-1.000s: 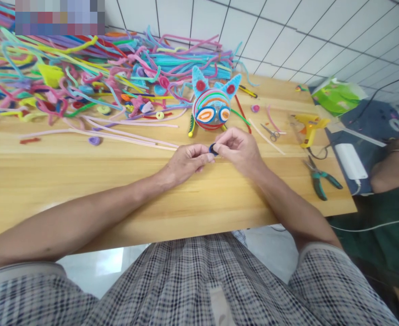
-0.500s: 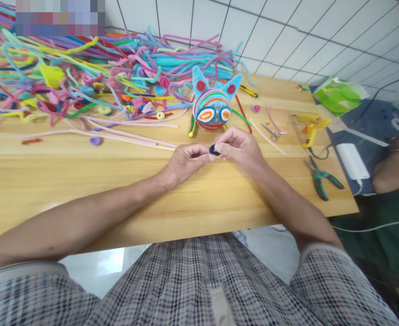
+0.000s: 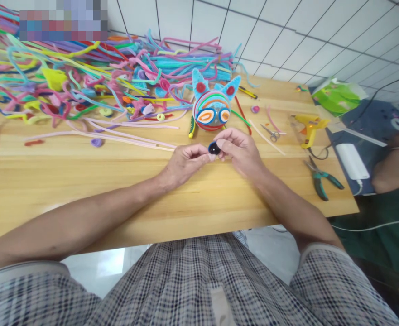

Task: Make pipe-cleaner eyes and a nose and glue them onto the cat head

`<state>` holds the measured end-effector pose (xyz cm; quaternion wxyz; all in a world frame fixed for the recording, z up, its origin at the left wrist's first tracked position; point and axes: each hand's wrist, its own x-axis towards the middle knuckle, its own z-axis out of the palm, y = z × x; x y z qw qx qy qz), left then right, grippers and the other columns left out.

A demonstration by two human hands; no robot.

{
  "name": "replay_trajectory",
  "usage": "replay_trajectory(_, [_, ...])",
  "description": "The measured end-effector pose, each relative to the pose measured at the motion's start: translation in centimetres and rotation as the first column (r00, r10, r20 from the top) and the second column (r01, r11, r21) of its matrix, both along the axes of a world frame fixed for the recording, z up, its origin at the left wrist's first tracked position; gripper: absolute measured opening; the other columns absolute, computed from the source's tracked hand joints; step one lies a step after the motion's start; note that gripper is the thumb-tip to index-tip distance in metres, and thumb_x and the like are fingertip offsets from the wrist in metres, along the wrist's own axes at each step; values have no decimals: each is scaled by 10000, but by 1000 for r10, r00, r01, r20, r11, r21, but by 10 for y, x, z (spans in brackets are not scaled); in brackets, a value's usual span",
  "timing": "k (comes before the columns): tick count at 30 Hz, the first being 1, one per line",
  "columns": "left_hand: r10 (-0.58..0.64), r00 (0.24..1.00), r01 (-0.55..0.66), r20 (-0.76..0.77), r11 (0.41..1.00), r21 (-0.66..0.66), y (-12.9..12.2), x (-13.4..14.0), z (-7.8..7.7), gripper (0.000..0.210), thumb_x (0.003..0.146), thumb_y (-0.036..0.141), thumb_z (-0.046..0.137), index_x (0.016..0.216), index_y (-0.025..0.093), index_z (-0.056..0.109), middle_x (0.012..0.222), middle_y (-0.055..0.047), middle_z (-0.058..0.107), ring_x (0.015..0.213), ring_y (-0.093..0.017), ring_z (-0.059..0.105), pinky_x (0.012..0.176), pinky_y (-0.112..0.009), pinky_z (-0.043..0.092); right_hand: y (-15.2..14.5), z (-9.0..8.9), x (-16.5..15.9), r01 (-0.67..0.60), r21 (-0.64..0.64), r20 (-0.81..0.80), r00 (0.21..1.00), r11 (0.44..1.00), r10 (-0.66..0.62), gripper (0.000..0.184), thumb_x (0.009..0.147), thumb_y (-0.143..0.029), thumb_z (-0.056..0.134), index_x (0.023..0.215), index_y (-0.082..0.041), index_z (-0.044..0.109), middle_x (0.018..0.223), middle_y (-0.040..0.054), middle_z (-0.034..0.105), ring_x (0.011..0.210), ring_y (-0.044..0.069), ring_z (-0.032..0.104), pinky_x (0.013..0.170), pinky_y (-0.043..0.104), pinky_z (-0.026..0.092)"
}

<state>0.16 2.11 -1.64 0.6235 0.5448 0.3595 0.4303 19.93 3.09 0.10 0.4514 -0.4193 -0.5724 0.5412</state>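
A small round black disc with a blue rim [image 3: 213, 148] is pinched between my two hands above the table. My left hand [image 3: 189, 164] grips its left edge with thumb and fingers. From the other side, my right hand [image 3: 238, 148] holds the disc's right edge between thumb and fingertips. Just beyond my hands stands a striped pipe-cleaner animal head [image 3: 213, 106], with blue pointed ears and orange-and-white eye shapes ringed in blue. Pale pink pipe cleaners [image 3: 127, 138] lie to the left of my left hand.
A heap of coloured pipe cleaners [image 3: 93, 77] covers the back left of the wooden table [image 3: 84, 181]. Towards the right lie small scissors [image 3: 272, 134], a yellow glue gun [image 3: 310, 128] and green-handled pliers [image 3: 321, 177]. Another person's arm [image 3: 394, 160] is at the far right.
The disc has turned between my fingers, so more of its shiny black face shows. Both hands stay in nearly the same place.
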Motion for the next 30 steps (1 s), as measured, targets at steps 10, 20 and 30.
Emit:
replay_trajectory(10, [7, 994, 7, 112, 992, -126, 2, -1, -5, 432, 706, 527, 1015, 735, 177, 763, 661, 11, 674, 539, -76, 484, 545, -230, 371, -9, 1, 2, 27, 345, 254, 959, 938, -122, 406, 1037, -651, 705, 1046, -256, 798, 837, 2, 770, 715, 140, 679, 690, 288, 568])
replay_trajectory(20, [-11, 939, 138, 343, 927, -348, 2, 1, 10, 393, 648, 352, 1037, 729, 159, 705, 726, 15, 726, 491, -39, 536, 485, -176, 411, -2, -8, 10, -149, 653, 413, 892, 743, -184, 341, 964, -307, 753, 1305, -286, 738, 1302, 110, 803, 1127, 267, 771, 937, 428, 664])
replay_trajectory(30, [-24, 938, 183, 345, 882, -435, 8, -2, 11, 407, 721, 343, 1032, 742, 150, 675, 693, 28, 713, 455, -37, 553, 458, -161, 449, 1, 0, 11, -149, 568, 421, 897, 810, -131, 202, 1021, -463, 760, 1110, -288, 808, 1174, 88, 834, 1058, 246, 786, 929, 411, 672])
